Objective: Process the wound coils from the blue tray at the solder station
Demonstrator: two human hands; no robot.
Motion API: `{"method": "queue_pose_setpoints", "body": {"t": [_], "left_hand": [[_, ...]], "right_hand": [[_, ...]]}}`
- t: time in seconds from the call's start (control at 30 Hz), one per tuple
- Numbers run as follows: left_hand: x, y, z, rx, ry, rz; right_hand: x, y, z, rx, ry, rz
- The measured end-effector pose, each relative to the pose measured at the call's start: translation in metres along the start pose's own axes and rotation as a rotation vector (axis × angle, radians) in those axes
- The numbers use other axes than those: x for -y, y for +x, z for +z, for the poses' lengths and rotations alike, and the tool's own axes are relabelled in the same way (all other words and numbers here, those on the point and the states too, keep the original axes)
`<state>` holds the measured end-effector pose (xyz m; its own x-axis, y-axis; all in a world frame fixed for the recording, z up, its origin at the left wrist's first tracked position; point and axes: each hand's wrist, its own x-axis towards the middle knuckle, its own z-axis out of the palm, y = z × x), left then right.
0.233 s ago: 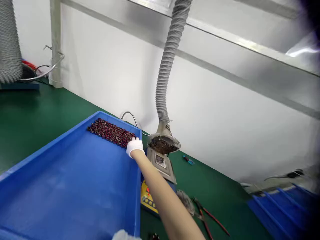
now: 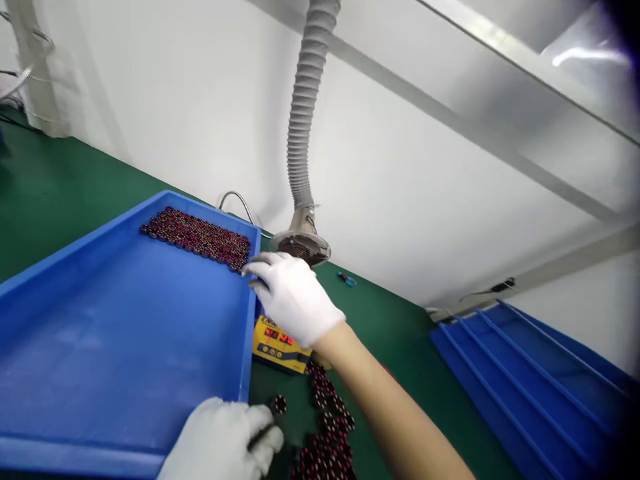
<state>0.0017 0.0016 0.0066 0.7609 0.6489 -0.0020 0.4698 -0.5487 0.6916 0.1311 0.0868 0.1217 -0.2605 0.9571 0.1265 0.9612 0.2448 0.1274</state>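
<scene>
From where I stand, the right hand (image 2: 295,293), in a white glove, reaches across the right wall of the big blue tray (image 2: 125,333). Its fingers are bent and a little parted, their tips at the near right corner of the packed pieces (image 2: 200,235), small, dark and round with reddish and brassy spots, which fill a band along the far end of the tray. The fingertips are blurred, so I can't tell whether they touch that corner or pinch a piece.

The left hand (image 2: 225,440), gloved too, is low over the tray's near right corner, fingers curled toward the thumb; I can't make out whether anything sits between them. One single piece (image 2: 280,404) lies on the green tabletop (image 2: 385,313) just past those fingers, and the loose heap (image 2: 325,440) of similar pieces spreads to its right, beneath the right forearm. Behind the right wrist is a yellow control box (image 2: 280,345) with lit red digits; a grey hose (image 2: 303,113) hangs above.
</scene>
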Motion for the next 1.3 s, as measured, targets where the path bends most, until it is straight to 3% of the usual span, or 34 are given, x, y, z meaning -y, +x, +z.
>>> {"method": "queue_pose_setpoints", "body": {"t": [0.03, 0.1, 0.2, 0.27, 0.33, 0.43, 0.5, 0.6, 0.67, 0.73, 0.8, 0.9, 0.97, 1.1, 1.23, 1.3], "left_hand": [[0.0, -0.001, -0.003, -0.015, -0.048, -0.015], [0.002, -0.002, -0.007, -0.072, -0.193, -0.071], [0.005, -0.001, -0.008, -0.198, -0.347, -0.204], [0.006, 0.0, -0.007, -0.224, -0.332, -0.252], [0.004, 0.001, -0.005, -0.192, -0.27, -0.26], [0.002, 0.002, -0.003, -0.19, -0.179, -0.289], [-0.002, 0.004, -0.002, -0.222, -0.13, -0.308], [-0.016, 0.013, -0.004, -0.351, -0.039, -0.219], [-0.033, 0.024, -0.008, -0.546, 0.076, -0.01], [-0.05, 0.036, -0.014, -0.754, 0.221, 0.251], [-0.064, 0.045, -0.021, -0.876, 0.316, 0.437], [-0.072, 0.054, -0.03, -0.835, 0.24, 0.518], [-0.073, 0.056, -0.033, -0.714, 0.086, 0.508], [-0.073, 0.058, -0.037, -0.54, -0.154, 0.544], [-0.069, 0.059, -0.037, -0.642, -0.097, 0.739], [-0.069, 0.057, -0.036, -0.65, -0.1, 0.739]], "right_hand": [[-0.001, -0.026, -0.004, 0.024, 0.038, -0.001], [-0.003, -0.076, 0.003, 0.222, 0.053, -0.014], [-0.005, -0.134, 0.048, 0.47, 0.186, 0.06], [-0.005, -0.157, 0.086, 0.442, 0.26, 0.185], [-0.003, -0.167, 0.118, 0.312, 0.388, 0.344], [-0.003, -0.167, 0.136, 0.134, 0.54, 0.514], [-0.008, -0.159, 0.126, -0.041, 0.787, 0.584], [-0.015, -0.142, 0.086, -0.458, 1.461, 0.584], [-0.014, -0.132, 0.055, -0.654, 1.7, 0.505], [-0.01, -0.127, 0.033, -0.793, 1.771, 0.446], [-0.006, -0.125, 0.022, -0.892, 1.771, 0.388], [-0.01, -0.129, 0.019, -0.874, 1.771, 0.256], [-0.019, -0.133, 0.018, -0.803, 1.796, 0.157], [-0.034, -0.137, 0.017, -0.816, 1.754, 0.042], [-0.034, -0.136, 0.018, -0.736, 1.889, 0.009], [-0.033, -0.138, 0.017, -0.777, 2.067, 0.081]]}}
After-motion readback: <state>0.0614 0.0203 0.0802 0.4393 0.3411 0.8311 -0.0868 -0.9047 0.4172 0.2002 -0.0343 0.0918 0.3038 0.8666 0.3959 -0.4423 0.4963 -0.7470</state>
